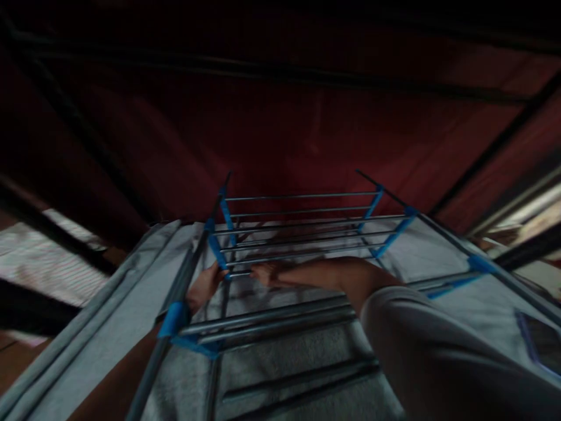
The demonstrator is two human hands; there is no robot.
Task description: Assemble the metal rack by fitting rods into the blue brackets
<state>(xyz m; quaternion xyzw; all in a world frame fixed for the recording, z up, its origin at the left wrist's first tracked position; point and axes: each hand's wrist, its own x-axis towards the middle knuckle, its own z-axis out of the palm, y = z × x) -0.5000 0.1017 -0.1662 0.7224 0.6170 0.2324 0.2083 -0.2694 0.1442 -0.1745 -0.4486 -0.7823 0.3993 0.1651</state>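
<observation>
A rack frame of grey metal tubes with blue plastic connectors stretches away from me over a pale sheet. My left hand is closed around the end of a blue connector on the rack's left side, partly hidden behind the left upright tube. Beside it, my right hand wraps round a short cross tube that meets this connector. My right arm reaches over the nearer cross tubes. Closer to me, another blue connector joins the left upright to those tubes.
Loose metal tubes lie on the sheet at the front. A phone-like dark object rests at the right. Behind the rack hangs dark red fabric with dark bars across it. The room is dim.
</observation>
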